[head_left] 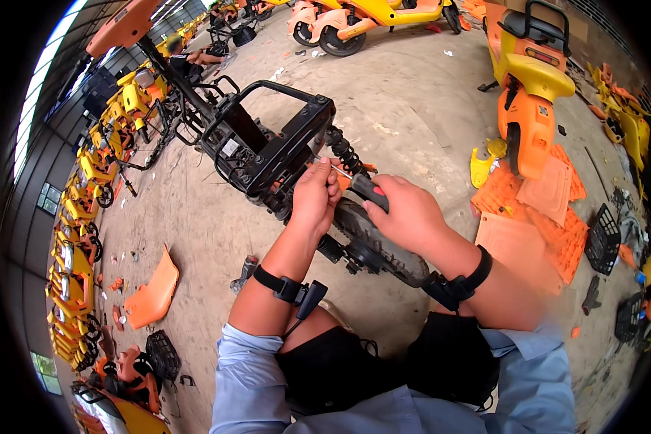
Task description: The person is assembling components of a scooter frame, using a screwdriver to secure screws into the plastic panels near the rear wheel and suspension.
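Observation:
My right hand (406,211) is closed around the dark handle of a screwdriver (369,194). Its thin metal shaft slants up and left to the fingertips of my left hand (315,194). Those fingers are curled and pinched at the shaft's end; what lies between them is hidden. Both hands are over the rear of a stripped scooter frame (286,155), black and without body panels. Just beyond my hands stands a coil shock absorber (346,150). Below them is the rear wheel (380,242), its tyre dusty. The spot where the screwdriver tip ends cannot be made out.
An orange panel (153,291) lies on the floor at left, with a black basket (163,355) nearby. At right are stacked orange panels (532,224) beside an orange-yellow scooter (532,108). Yellow scooters (72,267) line the left wall. Another person (188,64) sits far back.

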{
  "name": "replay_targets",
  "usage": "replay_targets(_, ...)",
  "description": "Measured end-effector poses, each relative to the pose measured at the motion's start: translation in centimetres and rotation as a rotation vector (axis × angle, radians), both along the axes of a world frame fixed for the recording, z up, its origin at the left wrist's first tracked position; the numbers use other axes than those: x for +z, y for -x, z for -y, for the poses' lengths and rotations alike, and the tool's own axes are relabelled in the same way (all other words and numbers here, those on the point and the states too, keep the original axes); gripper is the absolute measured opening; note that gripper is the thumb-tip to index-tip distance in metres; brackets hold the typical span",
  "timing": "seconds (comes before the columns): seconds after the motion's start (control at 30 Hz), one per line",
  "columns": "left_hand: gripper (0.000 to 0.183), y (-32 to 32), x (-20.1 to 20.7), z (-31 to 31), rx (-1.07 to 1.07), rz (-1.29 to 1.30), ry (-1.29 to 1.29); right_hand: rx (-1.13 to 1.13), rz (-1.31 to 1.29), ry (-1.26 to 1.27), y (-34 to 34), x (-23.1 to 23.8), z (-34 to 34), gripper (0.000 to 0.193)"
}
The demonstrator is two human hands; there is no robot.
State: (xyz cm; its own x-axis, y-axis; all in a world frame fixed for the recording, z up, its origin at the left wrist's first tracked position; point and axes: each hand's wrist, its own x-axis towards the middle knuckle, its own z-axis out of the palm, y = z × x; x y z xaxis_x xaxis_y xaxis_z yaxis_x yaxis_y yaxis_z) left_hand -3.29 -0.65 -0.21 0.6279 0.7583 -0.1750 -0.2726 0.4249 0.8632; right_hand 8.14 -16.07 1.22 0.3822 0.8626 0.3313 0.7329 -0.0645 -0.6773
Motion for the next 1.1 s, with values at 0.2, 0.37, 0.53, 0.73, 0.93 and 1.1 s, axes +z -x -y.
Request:
replay_targets(0.2, 0.024, 0.3, 0.3, -0.1, -0.017, 0.037, 0.025, 0.134, -0.837, 0.302, -1.2, 1.2, -1.3, 0.033)
replay_targets(0.37, 0.025, 0.0, 0.3, -0.1, 0.002, 0.017, 0.010, 0.214, -1.332, 0.355, -2.1, 1.3, -0.9, 0.034)
replay_targets(0.53, 0.024, 0.3, 0.4, -0.3, 0.017, -0.011, 0.008, 0.008, -0.030, 0.002, 1.0, 0.4, -0.1, 0.030)
replay_targets(0.73, 0.024, 0.4, 0.6, 0.1, 0.016, -0.014, 0.059, 0.102, -0.493, 0.183, -0.5, 0.8, -1.1, 0.032)
replay_targets(0.93, 0.024, 0.0, 0.3, -0.3, 0.006, -0.022, 0.009, 0.101, -0.831, 0.271, -0.6, 1.7, -0.7, 0.042)
replay_targets(1.1, 0.024, 0.0, 0.1, -0.4, 0.024, -0.029, 0.023, -0.051, 0.238, -0.003, 1.5, 0.3, 0.4, 0.024)
